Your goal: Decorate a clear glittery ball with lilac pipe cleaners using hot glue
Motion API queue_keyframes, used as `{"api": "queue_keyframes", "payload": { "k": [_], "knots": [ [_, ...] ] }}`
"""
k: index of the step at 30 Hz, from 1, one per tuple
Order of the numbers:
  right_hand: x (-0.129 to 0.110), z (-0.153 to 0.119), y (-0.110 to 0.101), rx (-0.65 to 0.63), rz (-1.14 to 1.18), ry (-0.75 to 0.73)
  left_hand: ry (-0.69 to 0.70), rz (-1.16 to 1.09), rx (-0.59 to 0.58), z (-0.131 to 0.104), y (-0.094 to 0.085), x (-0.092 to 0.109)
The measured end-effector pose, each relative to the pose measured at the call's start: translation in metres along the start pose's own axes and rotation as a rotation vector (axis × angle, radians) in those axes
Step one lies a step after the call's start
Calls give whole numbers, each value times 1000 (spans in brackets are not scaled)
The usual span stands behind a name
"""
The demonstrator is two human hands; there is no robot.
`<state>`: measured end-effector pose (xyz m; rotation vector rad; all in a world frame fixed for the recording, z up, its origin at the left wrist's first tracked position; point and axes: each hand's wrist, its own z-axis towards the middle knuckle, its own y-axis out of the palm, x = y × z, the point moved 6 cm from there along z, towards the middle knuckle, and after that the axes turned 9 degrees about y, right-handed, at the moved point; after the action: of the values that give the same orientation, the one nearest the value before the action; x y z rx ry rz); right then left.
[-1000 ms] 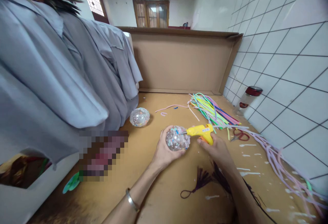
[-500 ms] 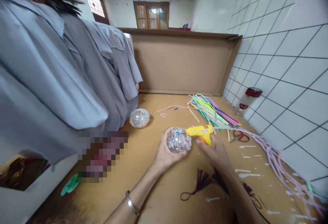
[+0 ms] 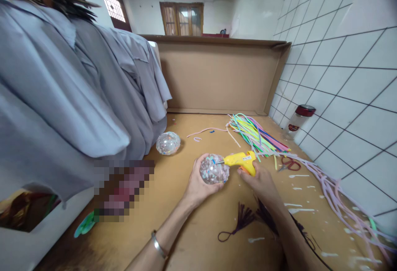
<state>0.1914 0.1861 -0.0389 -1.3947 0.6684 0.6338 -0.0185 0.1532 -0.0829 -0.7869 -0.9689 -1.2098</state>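
Note:
My left hand is closed around the side of a clear ball speckled with small coloured bits. In my right hand is a yellow glue gun, gripped by its handle. Its metal nozzle points left and meets the ball's upper part; whether it touches the surface or sits just above I cannot tell. A second clear, speckled ball or bowl shape rests on the tabletop farther back to the left. Dark tassels lie below my right forearm, partly hidden by it.
Colourful thin strips lie bundled at the back right, with lilac strands trailing along the wall. Red-handled scissors and a glass bottle are near the tiles. Grey cloth hangs at left; a cardboard panel stands behind.
The view has shifted slightly. Both hands keep their holds, and the nozzle stays at the ball's upper part.

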Motion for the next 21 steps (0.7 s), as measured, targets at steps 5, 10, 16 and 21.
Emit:
{"api": "queue_keyframes", "payload": {
  "k": [5,10,16,21],
  "knots": [
    [2,2,-2,29,10,-14,-17,-11,-2,0,-1,2],
    [3,2,-3,74,2,5,-39,-34,-17,0,0,2],
    [0,1,-2,79,4,12,-40,-45,-38,-1,3,5],
    [-3,-1,-3,57,29,-6,-26,-19,-31,-1,2,6]
  ]
}}
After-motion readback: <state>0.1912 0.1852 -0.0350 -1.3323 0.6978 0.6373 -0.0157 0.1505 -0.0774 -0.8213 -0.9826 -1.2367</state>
